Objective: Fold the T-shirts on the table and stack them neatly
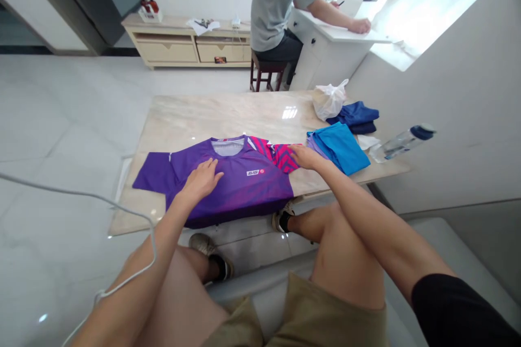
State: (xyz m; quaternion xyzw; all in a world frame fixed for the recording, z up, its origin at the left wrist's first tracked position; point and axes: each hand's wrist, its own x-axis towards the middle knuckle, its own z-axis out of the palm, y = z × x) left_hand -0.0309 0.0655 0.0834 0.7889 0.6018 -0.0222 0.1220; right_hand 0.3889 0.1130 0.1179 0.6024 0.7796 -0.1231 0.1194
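Note:
A purple short-sleeved T-shirt [228,184] lies spread on the marble-look table, its neckline away from me and its lower part hanging over the near edge. One sleeve is plain purple; the other carries a pink and purple pattern. On the chest, left of centre, my left hand [203,178] rests with its fingers apart. My right hand [305,157] is at the patterned sleeve [280,156], fingers stretched out over its outer edge. Whether those fingertips pinch any cloth is too small to tell.
Folded blue clothes [344,149] lie right of the shirt, near a dark blue garment [358,115], a white plastic bag [329,100] and a water bottle [401,143]. A white cable [118,206] crosses my left arm. Beyond the table [183,114], a person [280,5] sits writing at a desk.

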